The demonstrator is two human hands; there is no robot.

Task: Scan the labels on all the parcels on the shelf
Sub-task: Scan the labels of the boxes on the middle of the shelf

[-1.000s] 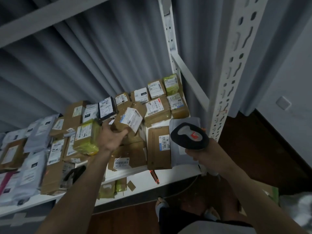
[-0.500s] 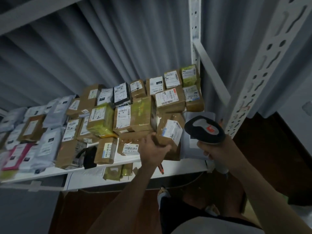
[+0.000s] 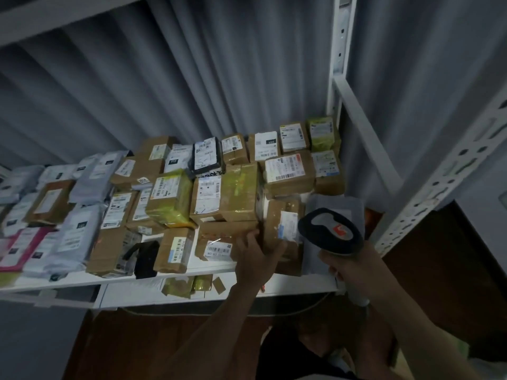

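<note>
The brown cardboard parcel with a white label (image 3: pixel 284 229) stands at the front right of the white metal shelf (image 3: pixel 123 278), tilted, its label facing the black and grey handheld barcode scanner (image 3: pixel 330 233) just beside it. The left hand (image 3: pixel 256 259) holds this parcel, thumb and fingers curled against its lower left edge. The right hand (image 3: pixel 354 270) is wrapped tightly round the scanner's handle, the scanner's head raised in front of a grey plastic mailer bag (image 3: pixel 334 209) that lies against the right end of the shelf. Touching the held parcel on its left is a flat brown box with a barcode label (image 3: pixel 219 242); behind both sits a large brown box wrapped in yellow-green tape (image 3: pixel 227 196). Further back, a row of small cardboard boxes with white labels (image 3: pixel 290 168) runs along the pleated grey curtain (image 3: pixel 192 78). The left half of the shelf is packed with grey and white mailer bags (image 3: pixel 74 231), and a pink mailer (image 3: pixel 16 248) lies at the far left front edge. A perforated white upright post (image 3: pixel 439 171) stands to the right of the scanner. Below the shelf, dark brown wooden floor (image 3: pixel 131 346) shows.
</note>
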